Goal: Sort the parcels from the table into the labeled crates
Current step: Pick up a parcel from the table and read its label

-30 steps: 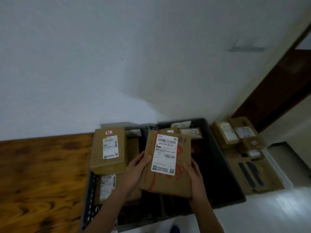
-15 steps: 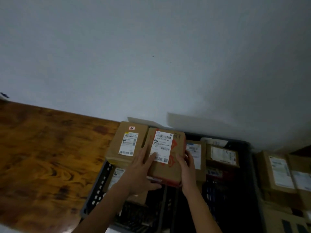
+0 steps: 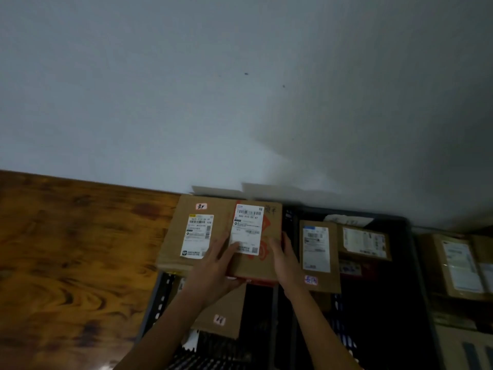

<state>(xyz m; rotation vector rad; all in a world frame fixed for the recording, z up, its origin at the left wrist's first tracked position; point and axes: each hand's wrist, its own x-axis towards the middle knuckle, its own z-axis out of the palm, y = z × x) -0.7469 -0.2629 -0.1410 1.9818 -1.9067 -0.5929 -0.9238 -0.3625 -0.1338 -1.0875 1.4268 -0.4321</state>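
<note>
A flat cardboard parcel with a white shipping label and red print lies at the back of the left dark crate, next to another labelled parcel. My left hand holds its left edge, thumb on the label and fingers underneath. My right hand grips its right edge. A third parcel with a small tag lies lower in the same crate, partly hidden by my left forearm.
A second dark crate on the right holds two labelled parcels. More cardboard boxes stand at the far right. A wooden table lies to the left. A white wall rises behind.
Both hands have carried the parcel forward and down from in front of me to the back of the left crate, beside the other labelled parcel. The view has swung left.
</note>
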